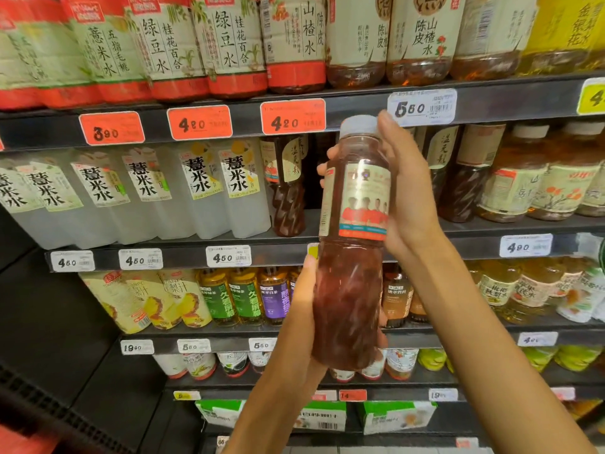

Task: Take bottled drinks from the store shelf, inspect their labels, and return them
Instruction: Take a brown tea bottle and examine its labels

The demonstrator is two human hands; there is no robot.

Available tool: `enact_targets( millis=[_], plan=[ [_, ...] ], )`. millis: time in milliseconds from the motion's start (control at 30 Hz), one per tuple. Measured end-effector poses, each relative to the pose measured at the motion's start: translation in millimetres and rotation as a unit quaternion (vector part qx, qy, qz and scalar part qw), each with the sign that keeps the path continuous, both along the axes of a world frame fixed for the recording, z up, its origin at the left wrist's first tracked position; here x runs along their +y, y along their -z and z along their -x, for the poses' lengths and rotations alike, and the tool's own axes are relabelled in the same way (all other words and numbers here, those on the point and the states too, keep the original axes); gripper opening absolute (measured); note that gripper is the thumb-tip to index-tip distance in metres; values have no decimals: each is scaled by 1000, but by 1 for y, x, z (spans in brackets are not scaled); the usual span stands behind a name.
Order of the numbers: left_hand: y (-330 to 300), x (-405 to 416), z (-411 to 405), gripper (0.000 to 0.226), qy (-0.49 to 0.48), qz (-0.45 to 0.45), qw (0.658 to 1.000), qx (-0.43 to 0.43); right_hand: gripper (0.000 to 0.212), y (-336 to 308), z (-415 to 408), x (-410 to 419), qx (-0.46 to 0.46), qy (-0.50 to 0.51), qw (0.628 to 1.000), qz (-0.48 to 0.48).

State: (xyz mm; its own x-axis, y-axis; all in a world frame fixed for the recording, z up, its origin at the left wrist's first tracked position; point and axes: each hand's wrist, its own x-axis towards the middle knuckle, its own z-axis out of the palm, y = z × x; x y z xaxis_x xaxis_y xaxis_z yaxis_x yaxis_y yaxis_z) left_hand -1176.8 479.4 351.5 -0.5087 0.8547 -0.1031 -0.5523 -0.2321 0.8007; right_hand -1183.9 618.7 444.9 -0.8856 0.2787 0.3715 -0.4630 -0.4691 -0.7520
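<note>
I hold a tall bottle of dark red drink (pixel 352 244) upright in front of the shelves, its grey cap at the top and its label with several figures in red facing me. My right hand (pixel 404 188) grips the upper part, fingers wrapped behind it and thumb up by the cap. My left hand (pixel 302 306) holds the lower part from the left and beneath. Behind the bottle, on the second shelf (pixel 203 253), stand more dark bottles of the same kind (pixel 288 188).
Four shelves of bottled drinks fill the view: red-labelled bottles at the top, white bottles (pixel 140 194) at mid left, amber bottles (pixel 523 181) at right, green and purple ones (pixel 245 296) lower. Price tags (pixel 293 117) line the shelf edges. Green cartons (pixel 396 416) sit at the bottom.
</note>
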Motion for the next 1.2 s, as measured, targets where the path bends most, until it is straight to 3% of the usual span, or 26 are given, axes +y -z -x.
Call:
enact_targets(
  millis=[100, 200, 367, 500, 567, 700, 800, 967, 1067, 1200],
  plan=[
    [-3, 3, -7, 66, 84, -55, 995, -25, 41, 1, -2, 0, 4, -115, 990, 86],
    [-2, 7, -10, 66, 84, -44, 995, -14, 42, 1, -2, 0, 8, -144, 986, 85],
    [-3, 16, 14, 59, -75, 98, 992, 33, 37, 1, -8, 4, 20, -51, 998, -31],
    [3, 19, 12, 65, -101, 71, 992, 23, 35, 0, -8, -1, 6, 43, 993, -110],
    [8, 13, 11, 67, -37, 10, 999, 14, 36, -1, -8, -1, 1, 31, 993, -118],
    [17, 6, 3, 71, 135, -50, 989, -12, 44, -4, -8, -4, 19, -113, 992, -58],
    [20, 10, 3, 70, 131, -38, 990, -25, 47, -2, -5, -8, 26, -163, 986, -24],
    [13, 9, 21, 78, -43, 95, 992, 72, 41, 2, -5, 0, 9, -13, 995, -96],
    [14, 11, 18, 78, -75, 98, 989, 81, 41, 4, -3, 1, 1, 56, 991, -123],
    [16, 16, 13, 92, -46, 93, 994, 43, 36, 3, -3, 5, -24, 50, 990, -126]
  ],
)
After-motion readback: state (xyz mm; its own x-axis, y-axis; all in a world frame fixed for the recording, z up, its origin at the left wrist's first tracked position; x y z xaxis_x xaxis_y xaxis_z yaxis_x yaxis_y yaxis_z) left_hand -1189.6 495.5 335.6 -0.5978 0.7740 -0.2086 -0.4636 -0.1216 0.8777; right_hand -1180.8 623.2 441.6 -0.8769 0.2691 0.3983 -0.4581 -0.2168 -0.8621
